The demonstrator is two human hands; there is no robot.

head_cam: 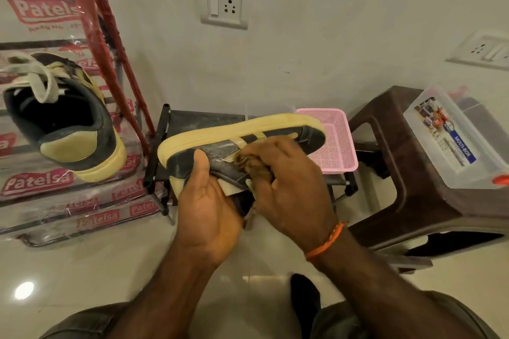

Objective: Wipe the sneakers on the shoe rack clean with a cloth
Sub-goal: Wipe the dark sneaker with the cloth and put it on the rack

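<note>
- Two sneakers, both dark with yellow soles: one sneaker [242,140] is held on its side between the hands, sole turned away from the person; the second sneaker [66,118] sits on the shoe rack [55,44], well off to the left of the left hand.
- Left hand [209,201] grips the held sneaker at its heel end, thumb curled over the dark upper.
- Right hand [289,181] pinches one brown cloth [252,164], fingers bunched round it, pressing it onto the sneaker's side just beside the left thumb.
- One orange wristband [327,242] sits on the right wrist.
- Beyond the right hand stands one pink basket [338,143]; further right, one brown stool [413,173] carries one clear plastic box [451,135].
- Glossy pale floor [82,270] beneath; two wall sockets [224,4] on the pale wall.
</note>
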